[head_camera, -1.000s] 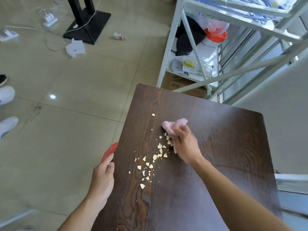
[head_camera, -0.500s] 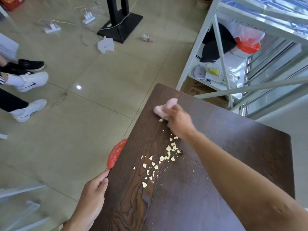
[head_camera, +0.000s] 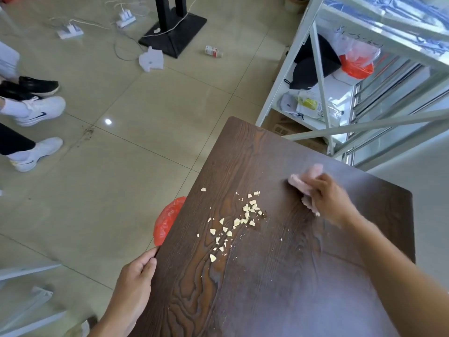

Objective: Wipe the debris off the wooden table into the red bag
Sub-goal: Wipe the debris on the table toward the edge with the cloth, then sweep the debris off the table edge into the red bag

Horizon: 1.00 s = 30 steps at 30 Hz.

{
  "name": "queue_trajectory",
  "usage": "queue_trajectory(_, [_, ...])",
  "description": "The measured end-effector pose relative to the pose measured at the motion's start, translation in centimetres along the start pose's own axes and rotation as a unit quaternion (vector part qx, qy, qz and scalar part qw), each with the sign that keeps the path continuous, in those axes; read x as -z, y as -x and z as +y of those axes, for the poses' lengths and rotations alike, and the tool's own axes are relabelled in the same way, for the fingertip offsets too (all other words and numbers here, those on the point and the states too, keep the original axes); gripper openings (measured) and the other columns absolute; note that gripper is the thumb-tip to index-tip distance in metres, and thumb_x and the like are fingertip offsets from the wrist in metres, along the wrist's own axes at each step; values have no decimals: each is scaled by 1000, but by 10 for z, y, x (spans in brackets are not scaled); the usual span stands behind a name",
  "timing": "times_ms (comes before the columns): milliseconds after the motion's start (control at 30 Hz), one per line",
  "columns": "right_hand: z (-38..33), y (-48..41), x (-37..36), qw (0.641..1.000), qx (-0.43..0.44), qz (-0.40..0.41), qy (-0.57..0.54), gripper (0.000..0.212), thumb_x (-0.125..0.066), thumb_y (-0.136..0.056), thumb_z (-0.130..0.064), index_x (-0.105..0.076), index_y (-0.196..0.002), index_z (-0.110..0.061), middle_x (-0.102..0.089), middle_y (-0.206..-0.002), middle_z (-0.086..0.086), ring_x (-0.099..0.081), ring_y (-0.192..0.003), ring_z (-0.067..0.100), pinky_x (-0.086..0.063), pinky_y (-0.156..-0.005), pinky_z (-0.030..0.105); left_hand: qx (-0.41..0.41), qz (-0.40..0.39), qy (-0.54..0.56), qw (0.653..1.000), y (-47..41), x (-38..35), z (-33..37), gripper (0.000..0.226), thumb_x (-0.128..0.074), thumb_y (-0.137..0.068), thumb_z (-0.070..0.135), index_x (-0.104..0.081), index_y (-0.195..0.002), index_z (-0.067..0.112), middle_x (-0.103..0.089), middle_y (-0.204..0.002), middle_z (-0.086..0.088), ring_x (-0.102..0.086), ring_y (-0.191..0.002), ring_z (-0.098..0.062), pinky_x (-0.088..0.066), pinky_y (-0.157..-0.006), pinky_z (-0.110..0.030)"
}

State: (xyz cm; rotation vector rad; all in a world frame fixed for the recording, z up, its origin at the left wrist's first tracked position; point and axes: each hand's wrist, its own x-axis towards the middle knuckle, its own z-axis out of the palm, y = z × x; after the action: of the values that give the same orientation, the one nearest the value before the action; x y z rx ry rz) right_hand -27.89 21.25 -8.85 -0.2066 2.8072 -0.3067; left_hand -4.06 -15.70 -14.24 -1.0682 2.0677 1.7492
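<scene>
A dark wooden table [head_camera: 279, 288] carries a scatter of pale yellow debris [head_camera: 243, 217] near its left-centre. My right hand [head_camera: 328, 200] is closed on a pink cloth [head_camera: 303, 182] and presses it on the tabletop, to the right of the debris and apart from it. A red bag [head_camera: 167, 220] hangs beside the table's left edge, partly hidden under it. My left hand [head_camera: 136, 285] grips the bag's lower end at that edge.
Past the table's far corner stands a white metal shelf [head_camera: 315, 76] with bags and a cardboard box. On the tiled floor lie a black stand base [head_camera: 175, 32], power strips, cables and a small bottle [head_camera: 213, 51]. Two people's shoes [head_camera: 36, 110] are at the left.
My right hand has carried the pink cloth from the table's far left edge to the right, past the debris. The debris pile and my left hand on the bag have stayed put.
</scene>
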Motion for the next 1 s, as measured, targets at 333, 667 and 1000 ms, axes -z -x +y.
queue_trajectory(333, [-134,36,-86,992,88,49,-80,36,-60,-90,5,-72,-119,-13,-58,-117,7,-68,-86,34,-58,-69,42,-29,-8,-28,999,-7,0,-17,42,-40,-100,18,-67,-115,45,-63,-80,9,-52,-77,-16,-39,-71,-31])
queue_trajectory(667, [-38,104,-30,986,-129,81,-71,36,-55,-92,-27,-76,-120,-17,-58,-99,13,-65,-86,35,-43,-73,31,-17,-40,-9,999,4,7,0,47,-38,-102,12,-63,-102,52,-72,-80,33,-62,-67,0,-43,-69,-15])
queue_trajectory(1000, [-195,163,-155,939,-267,112,-183,25,-59,-94,-15,-63,-115,-1,-63,-106,23,-64,-92,40,-54,-68,37,-13,-44,-25,999,-3,9,-7,41,-38,-101,17,-63,-131,29,-72,-111,12,-67,-97,-7,-50,-87,-25])
